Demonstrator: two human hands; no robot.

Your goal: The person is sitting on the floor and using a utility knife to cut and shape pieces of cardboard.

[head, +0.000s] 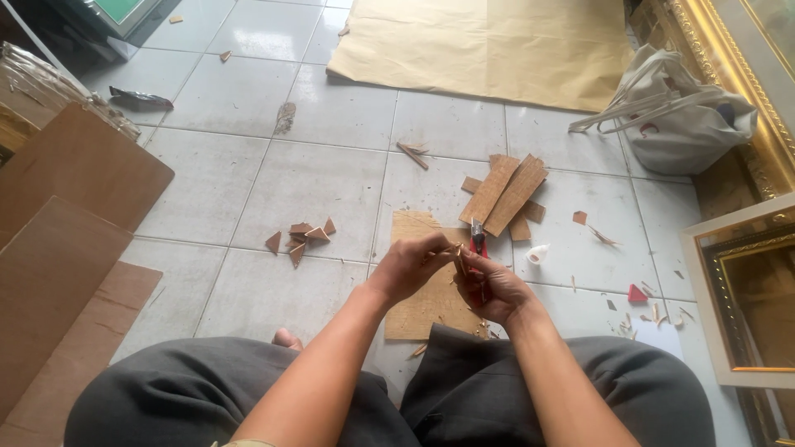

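Our left hand [407, 266] pinches a small wood sliver [457, 255] over the middle of the floor [315, 174], its long axis roughly upright, just left of our right hand [494, 288], fist closed around a red-handled cutter [478, 237].

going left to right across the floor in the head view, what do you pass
Brown boards → small pile of triangular wood offcuts → left hand → right hand gripping a red-handled cutter → small red piece → white cloth bag → gold picture frame.
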